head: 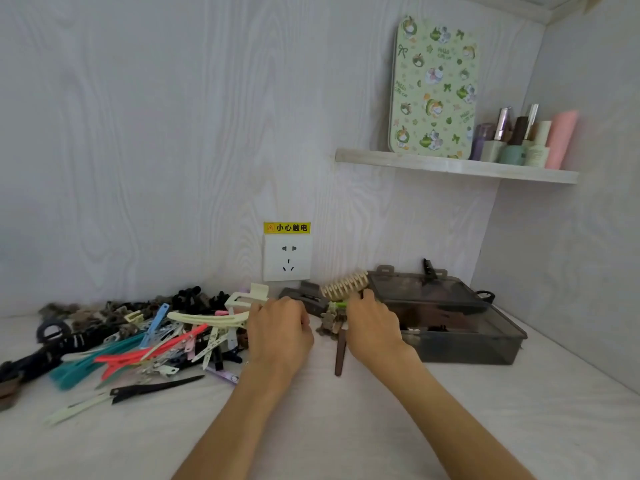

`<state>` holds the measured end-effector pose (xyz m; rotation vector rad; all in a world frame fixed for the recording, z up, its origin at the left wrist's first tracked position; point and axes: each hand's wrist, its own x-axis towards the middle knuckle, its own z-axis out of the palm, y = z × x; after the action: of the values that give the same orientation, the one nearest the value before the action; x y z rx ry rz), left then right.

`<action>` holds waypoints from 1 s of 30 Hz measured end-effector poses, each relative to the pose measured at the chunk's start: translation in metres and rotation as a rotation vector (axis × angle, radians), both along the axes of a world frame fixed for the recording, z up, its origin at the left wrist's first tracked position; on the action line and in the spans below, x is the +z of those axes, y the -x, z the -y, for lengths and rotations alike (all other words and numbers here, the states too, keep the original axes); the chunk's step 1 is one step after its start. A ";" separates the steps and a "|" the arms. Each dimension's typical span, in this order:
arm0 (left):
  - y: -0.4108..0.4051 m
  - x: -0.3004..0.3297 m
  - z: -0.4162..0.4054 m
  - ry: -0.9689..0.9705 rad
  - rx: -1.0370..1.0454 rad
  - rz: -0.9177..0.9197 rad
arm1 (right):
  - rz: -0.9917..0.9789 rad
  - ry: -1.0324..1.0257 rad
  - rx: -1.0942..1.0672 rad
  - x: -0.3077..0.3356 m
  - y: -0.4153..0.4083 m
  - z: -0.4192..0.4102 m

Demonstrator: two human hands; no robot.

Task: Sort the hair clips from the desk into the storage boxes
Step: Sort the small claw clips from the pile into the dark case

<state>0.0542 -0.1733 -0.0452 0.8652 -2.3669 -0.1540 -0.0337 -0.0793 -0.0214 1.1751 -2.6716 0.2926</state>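
Note:
A heap of hair clips [149,337] in many colours covers the left half of the white desk [311,427]. A smoky transparent storage box [460,327] with its lid on stands at the right. My right hand [372,327] grips a beige claw clip [344,285] just left of the box. My left hand [280,330] lies with curled fingers at the heap's right edge, over a long cream clip [207,319]; whether it holds the clip I cannot tell. A brown straight clip [340,355] and a small brown fuzzy clip [329,323] lie between my hands.
A second dark box part [304,296] lies against the wall under a wall socket [287,258] with a yellow warning label. A shelf [457,166] above the box carries a green patterned board and several cosmetic bottles. A side wall closes the right.

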 end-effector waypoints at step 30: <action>-0.001 0.000 0.008 0.012 -0.155 0.037 | 0.080 0.531 0.228 0.002 0.017 -0.007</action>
<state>0.0552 -0.1809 -0.0448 0.6848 -2.4669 -0.1878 -0.0502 -0.0720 -0.0198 1.2940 -2.2925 1.0282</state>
